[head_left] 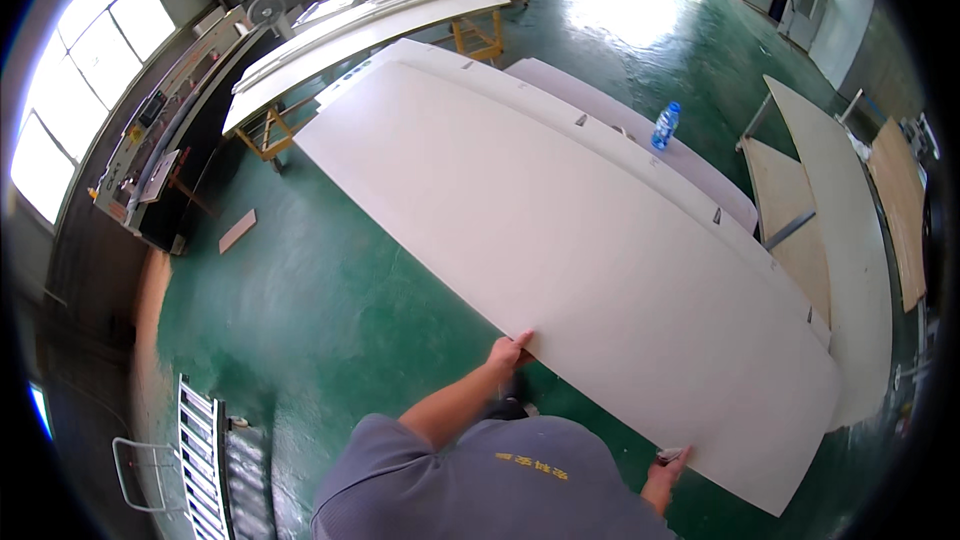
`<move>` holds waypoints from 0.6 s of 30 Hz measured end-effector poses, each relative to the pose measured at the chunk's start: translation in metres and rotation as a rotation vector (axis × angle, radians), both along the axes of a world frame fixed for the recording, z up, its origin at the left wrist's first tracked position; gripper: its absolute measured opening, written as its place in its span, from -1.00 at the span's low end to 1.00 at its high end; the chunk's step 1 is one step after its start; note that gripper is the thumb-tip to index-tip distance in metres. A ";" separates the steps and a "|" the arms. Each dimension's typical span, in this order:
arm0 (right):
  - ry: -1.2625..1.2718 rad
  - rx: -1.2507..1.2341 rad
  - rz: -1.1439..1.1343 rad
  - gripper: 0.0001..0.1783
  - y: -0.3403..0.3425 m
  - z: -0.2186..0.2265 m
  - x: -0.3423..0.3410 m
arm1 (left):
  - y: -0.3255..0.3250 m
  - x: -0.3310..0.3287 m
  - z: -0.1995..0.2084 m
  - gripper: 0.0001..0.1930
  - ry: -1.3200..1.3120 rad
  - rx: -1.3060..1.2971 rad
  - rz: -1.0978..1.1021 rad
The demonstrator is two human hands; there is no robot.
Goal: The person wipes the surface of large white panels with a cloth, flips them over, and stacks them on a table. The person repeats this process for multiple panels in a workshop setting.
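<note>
A long white panel (560,230) stretches diagonally in front of me, from the far left to the near right. My left hand (511,351) is closed around its near long edge, thumb on top and fingers beneath. Farther right along that edge, my right hand (668,472) also grips the panel; a small whitish, crumpled-looking thing shows by its fingers, too small to name. Beyond the panel's far edge shows a strip of another white board (690,195) with several small dark slots. A blue-capped water bottle (665,127) stands on a pale board behind that.
Back left, a trestle table (375,35) carries long white boards. A long machine (185,120) lines the window wall. A small offcut (238,231) lies on the green floor. A metal slatted rack (205,460) is at lower left, and a large board (850,270) stands at right.
</note>
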State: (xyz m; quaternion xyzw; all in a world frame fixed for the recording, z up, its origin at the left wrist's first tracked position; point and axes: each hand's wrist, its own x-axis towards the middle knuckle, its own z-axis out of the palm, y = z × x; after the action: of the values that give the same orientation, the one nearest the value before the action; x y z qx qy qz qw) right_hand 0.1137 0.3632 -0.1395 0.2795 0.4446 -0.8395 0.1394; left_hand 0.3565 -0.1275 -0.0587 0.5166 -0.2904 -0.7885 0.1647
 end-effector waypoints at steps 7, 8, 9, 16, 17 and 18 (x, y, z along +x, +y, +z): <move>-0.282 -0.261 0.072 -0.66 -0.027 0.010 0.100 | -0.003 0.093 0.017 -0.44 -0.632 -0.632 -0.877; -0.207 -0.320 0.178 -0.68 -0.017 0.015 0.099 | 0.005 0.084 0.060 -0.45 -0.708 -0.951 -0.953; -0.161 -0.403 0.318 -0.69 -0.026 0.012 0.108 | 0.000 0.099 0.071 -0.51 -0.625 -1.219 -0.815; -0.399 -0.327 0.111 -0.62 -0.086 0.029 0.123 | -0.135 0.139 0.054 -0.16 -0.873 -1.955 -1.197; -0.359 -0.306 0.115 -0.62 -0.090 0.030 0.121 | -0.154 0.139 0.048 -0.20 -0.896 -2.055 -1.170; -0.312 -0.278 0.112 -0.62 -0.086 0.030 0.120 | -0.165 0.135 0.045 -0.22 -0.812 -2.034 -1.195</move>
State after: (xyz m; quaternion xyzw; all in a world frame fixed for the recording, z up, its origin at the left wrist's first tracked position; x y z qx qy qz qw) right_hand 0.2336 0.2772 -0.1092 0.3590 0.3124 -0.8302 0.2902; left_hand 0.4914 -0.2923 -0.0133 0.1484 -0.9872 0.0585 0.0039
